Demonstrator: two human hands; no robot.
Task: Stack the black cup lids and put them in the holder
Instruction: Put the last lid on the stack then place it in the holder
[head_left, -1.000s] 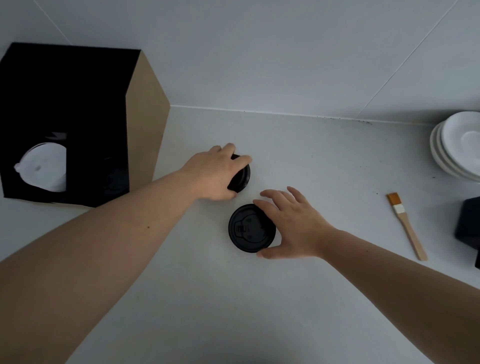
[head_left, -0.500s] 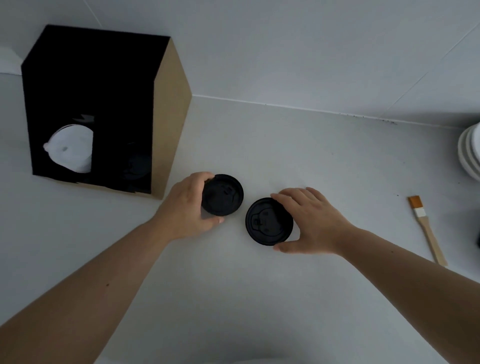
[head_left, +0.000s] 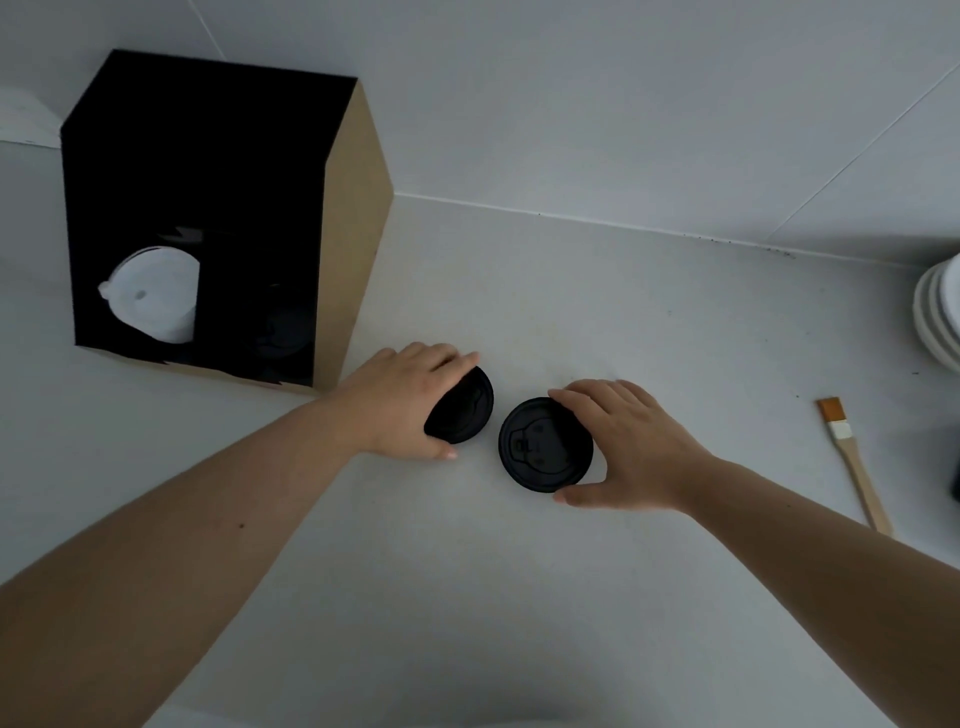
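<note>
Two black cup lids lie side by side on the white counter. My left hand (head_left: 402, 400) grips the left lid (head_left: 467, 410) by its rim and covers part of it. Fingers and thumb of my right hand (head_left: 623, 447) curl around the right lid (head_left: 543, 447), which lies flat. A small gap separates the two lids. The holder (head_left: 218, 156), a black box with brown sides, stands at the back left. Its left slot holds white lids (head_left: 156, 296); its right slot shows dark lids (head_left: 283, 332), faint in shadow.
A wooden brush (head_left: 852, 457) with orange bristles lies on the counter at the right. Stacked white plates (head_left: 935, 317) stand at the right edge, with a dark object below them. The wall runs along the back.
My left hand has drawn its lid from further back to beside the right lid. The camera has turned left, so the holder shows more fully. The right hand has kept its lid.
</note>
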